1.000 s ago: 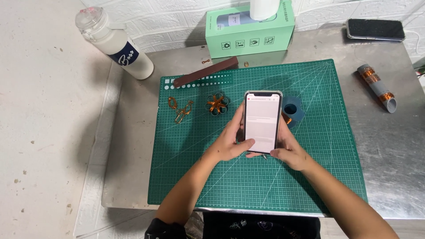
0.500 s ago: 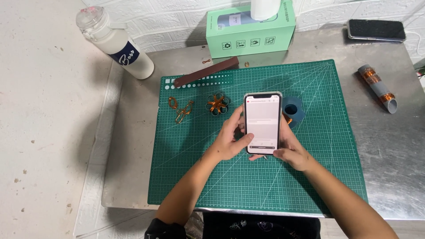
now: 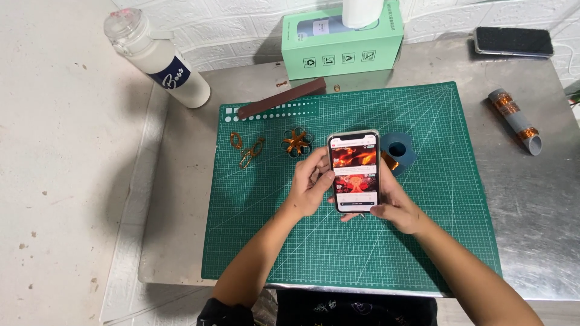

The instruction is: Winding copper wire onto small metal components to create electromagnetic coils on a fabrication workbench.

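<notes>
Both hands hold a phone [image 3: 354, 172] above the middle of the green cutting mat [image 3: 423, 241], screen up and lit with orange-red pictures. Left hand [image 3: 308, 188]: fingers curled around the phone's left edge. Right hand [image 3: 396, 205]: fingers wrapped under the right edge, thumb resting at the bottom of the screen. Just behind the phone, a grey tape roll [image 3: 399, 151] lies on the mat. A copper wire flower [image 3: 296, 142] sits to the left. White bottle [image 3: 154, 57] stands at the table's far left corner.
</notes>
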